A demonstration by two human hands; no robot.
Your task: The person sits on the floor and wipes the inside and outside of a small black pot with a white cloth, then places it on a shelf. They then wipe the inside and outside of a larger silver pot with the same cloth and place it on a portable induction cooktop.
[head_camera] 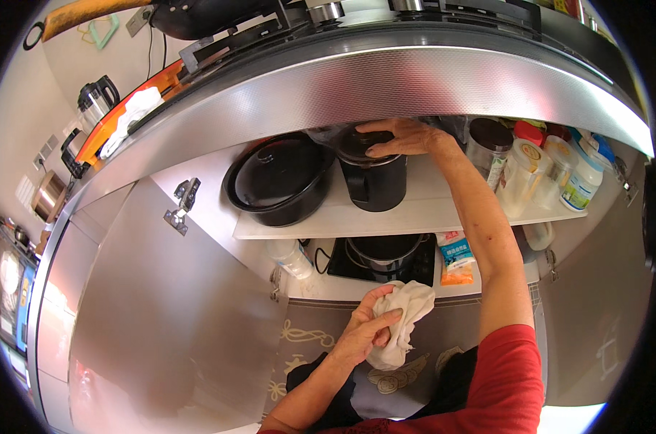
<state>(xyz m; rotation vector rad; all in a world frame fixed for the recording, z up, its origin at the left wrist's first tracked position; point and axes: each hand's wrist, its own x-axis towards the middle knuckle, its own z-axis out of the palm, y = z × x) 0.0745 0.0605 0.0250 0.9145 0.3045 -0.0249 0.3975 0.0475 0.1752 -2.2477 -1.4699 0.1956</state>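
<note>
My left hand [363, 328] holds a crumpled white cloth [406, 320] in front of the open cabinet. On the upper shelf stands a tall black lidded pot [375, 184] with a side handle. My right hand [409, 138] reaches in over its dark lid [360, 144], thumb and fingers apart at the top. Whether they grip the lid or only rest on it is unclear. To the left of the pot sits a wide black lidded casserole [279, 173].
Jars and canisters [523, 168] crowd the right of the shelf [425, 209]. Below are a pot [385, 250] on a black cooktop, a plastic bottle [290, 259] and packets [456, 257]. Open doors [170, 314] flank me. A steel-edged counter [360, 81] overhangs the cabinet.
</note>
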